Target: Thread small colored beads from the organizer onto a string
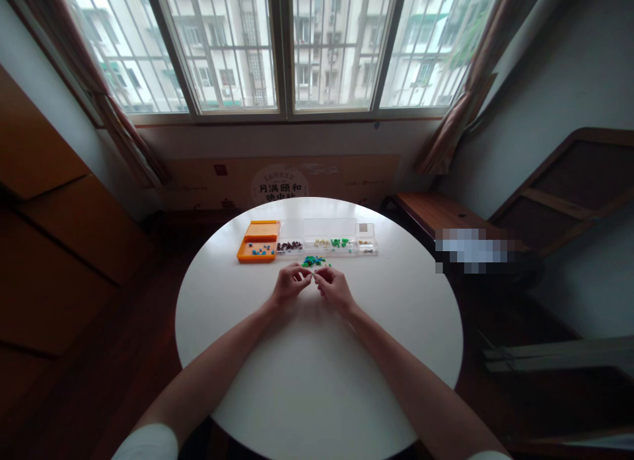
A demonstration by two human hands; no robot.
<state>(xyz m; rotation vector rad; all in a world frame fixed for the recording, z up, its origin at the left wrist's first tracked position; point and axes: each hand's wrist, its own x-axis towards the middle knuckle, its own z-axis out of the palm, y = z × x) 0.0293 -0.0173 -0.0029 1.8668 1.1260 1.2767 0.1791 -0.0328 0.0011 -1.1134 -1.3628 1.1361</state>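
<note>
My left hand [290,283] and my right hand [334,287] rest side by side on the round white table [317,381], their fingertips pinched together and almost touching. What they pinch is too small to make out. Just beyond the fingertips lies a small pile of green and blue beads [313,261]. Behind the pile stands an orange tray [257,249] with a few blue beads in it. To its right runs a row of clear small boxes [329,243] holding dark, pale and green beads.
A wooden bench [436,215] stands to the right of the table, a wooden cabinet [49,235] to the left. A barred window [282,43] and a cardboard panel with printed characters [280,181] are behind the table.
</note>
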